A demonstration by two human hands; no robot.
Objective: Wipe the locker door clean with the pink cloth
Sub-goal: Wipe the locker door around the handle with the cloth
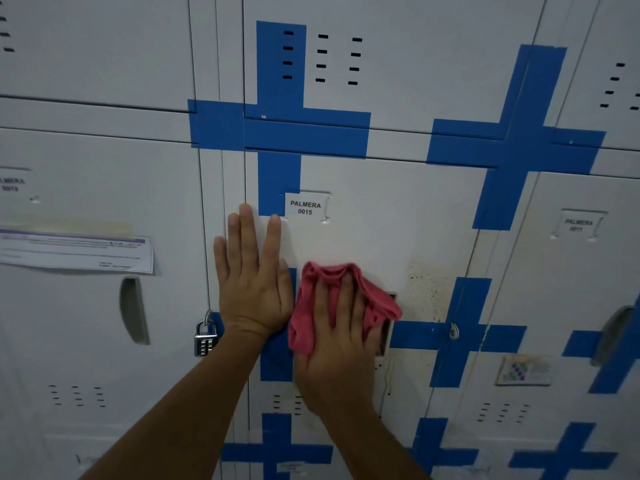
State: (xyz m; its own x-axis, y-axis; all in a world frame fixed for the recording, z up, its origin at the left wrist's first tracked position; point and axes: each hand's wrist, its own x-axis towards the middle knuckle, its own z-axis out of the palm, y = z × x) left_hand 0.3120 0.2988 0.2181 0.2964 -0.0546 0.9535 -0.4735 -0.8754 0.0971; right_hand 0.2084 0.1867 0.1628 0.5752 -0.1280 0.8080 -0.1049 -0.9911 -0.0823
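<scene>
The white locker door (381, 230), labelled PALMERA 0015, fills the middle of the view and carries blue tape crosses. My right hand (337, 344) presses the crumpled pink cloth (353, 292) flat against the door over its recessed handle, which is mostly hidden. My left hand (251, 275) lies flat on the door's left edge, fingers spread and pointing up, holding nothing. Brownish speckled stains (424, 289) mark the door just right of the cloth.
A combination padlock (206, 336) hangs on the neighbouring locker at the left, below a taped paper notice (76, 251). More lockers with blue tape crosses (512, 147) stand to the right, above and below. A small hasp ring (453, 330) sits right of the cloth.
</scene>
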